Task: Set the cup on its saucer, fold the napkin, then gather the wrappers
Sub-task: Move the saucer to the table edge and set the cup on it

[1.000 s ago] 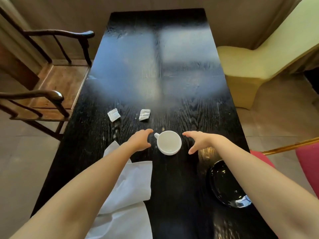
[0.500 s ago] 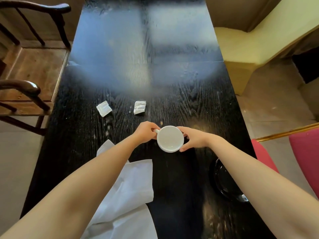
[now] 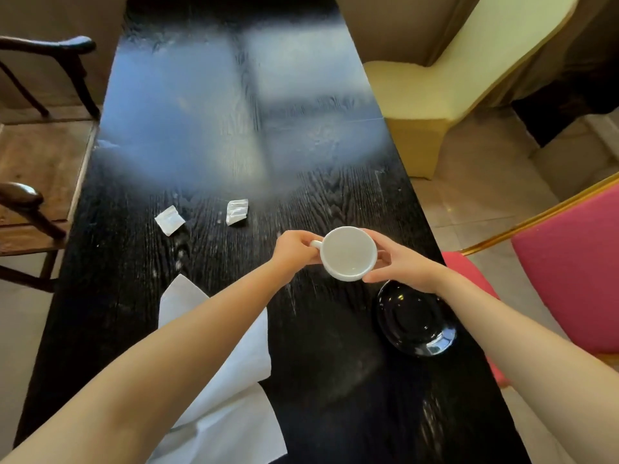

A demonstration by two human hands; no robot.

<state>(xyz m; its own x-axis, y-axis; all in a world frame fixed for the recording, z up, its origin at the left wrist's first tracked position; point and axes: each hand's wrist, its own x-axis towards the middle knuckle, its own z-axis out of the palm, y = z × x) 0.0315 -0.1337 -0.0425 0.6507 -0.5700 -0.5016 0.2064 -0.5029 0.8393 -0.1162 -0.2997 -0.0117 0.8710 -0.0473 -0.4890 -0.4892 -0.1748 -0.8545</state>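
Note:
Both hands hold a white cup [image 3: 348, 252] above the black table [image 3: 207, 135]. My left hand [image 3: 294, 251] pinches its handle on the left side. My right hand [image 3: 398, 266] grips the rim and wall on the right. The cup is empty and upright, slightly up and left of a glossy black saucer [image 3: 415, 321] that lies near the table's right edge, partly under my right wrist. A white napkin [image 3: 231, 380] lies unfolded under my left forearm. Two small white wrappers [image 3: 169, 220] [image 3: 237, 211] lie farther back on the table.
A dark wooden armchair [image 3: 37, 169] stands at the table's left side. A cream covered chair [image 3: 445, 75] is at the back right, and a pink chair with a gold frame [image 3: 569, 262] is close on the right. The table's far half is bare and shiny.
My hands closed on the cup from both sides, then carried it to the right, toward the saucer. The napkin and wrappers stayed in place.

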